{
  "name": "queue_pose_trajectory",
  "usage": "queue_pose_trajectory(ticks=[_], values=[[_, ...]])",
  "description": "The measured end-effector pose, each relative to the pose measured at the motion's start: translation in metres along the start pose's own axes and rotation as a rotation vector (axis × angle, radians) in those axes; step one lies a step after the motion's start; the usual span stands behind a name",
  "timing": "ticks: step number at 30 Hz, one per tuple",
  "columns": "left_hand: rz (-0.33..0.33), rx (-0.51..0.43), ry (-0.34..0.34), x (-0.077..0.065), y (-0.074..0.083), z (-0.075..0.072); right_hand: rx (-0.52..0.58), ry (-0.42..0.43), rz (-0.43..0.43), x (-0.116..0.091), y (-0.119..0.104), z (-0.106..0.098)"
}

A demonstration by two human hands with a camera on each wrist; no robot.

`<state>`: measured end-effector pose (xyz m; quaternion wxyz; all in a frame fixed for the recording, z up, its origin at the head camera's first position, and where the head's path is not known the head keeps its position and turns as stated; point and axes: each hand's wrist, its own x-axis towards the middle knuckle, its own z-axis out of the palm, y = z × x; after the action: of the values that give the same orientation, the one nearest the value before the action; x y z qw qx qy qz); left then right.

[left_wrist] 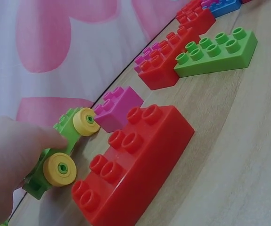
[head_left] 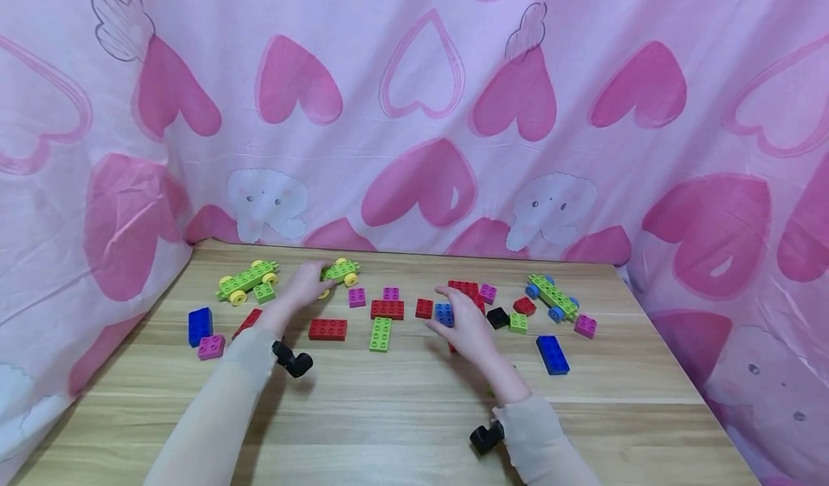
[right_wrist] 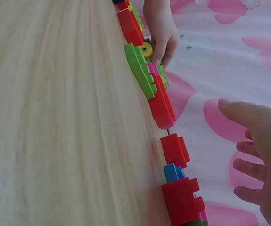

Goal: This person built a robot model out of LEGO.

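My left hand point(head_left: 303, 289) grips a green wheeled toy car base point(head_left: 343, 270) with yellow wheels at the back of the table. In the left wrist view the thumb lies along the side of this car base point(left_wrist: 70, 133), and the other fingers are hidden behind it. A pink brick point(head_left: 357, 297) and a red brick point(left_wrist: 135, 165) lie beside it. My right hand point(head_left: 471, 330) hovers with spread, relaxed fingers over a small blue brick point(head_left: 443, 315) and red bricks point(head_left: 463, 289). The right wrist view shows nothing between its fingers point(right_wrist: 248, 169).
Another green car base with yellow wheels point(head_left: 247, 281) stands at the back left, one with blue wheels point(head_left: 553, 296) at the right. Blue bricks point(head_left: 200, 326) lie at both sides. A long green brick point(head_left: 380, 335) lies mid-table. A patterned curtain point(head_left: 414, 111) hangs behind.
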<state>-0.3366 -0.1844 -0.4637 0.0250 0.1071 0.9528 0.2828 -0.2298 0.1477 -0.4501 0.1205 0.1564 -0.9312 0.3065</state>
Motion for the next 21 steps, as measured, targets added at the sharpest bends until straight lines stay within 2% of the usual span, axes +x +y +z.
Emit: queue_pose_trajectory(ticks=[5,13,17,21], values=[[-0.004,-0.027,0.027,-0.003,0.005,-0.004,0.009,-0.004,-0.004,-0.001,-0.004,-0.001],[-0.053,-0.086,0.077,-0.015,0.017,-0.012,0.038,-0.034,-0.031,-0.003,-0.008,0.001],[-0.060,-0.087,0.110,-0.024,0.028,-0.016,0.055,-0.045,-0.018,-0.004,-0.010,0.003],[-0.037,-0.088,0.166,-0.033,0.042,-0.018,0.081,-0.055,0.002,-0.006,-0.013,0.003]])
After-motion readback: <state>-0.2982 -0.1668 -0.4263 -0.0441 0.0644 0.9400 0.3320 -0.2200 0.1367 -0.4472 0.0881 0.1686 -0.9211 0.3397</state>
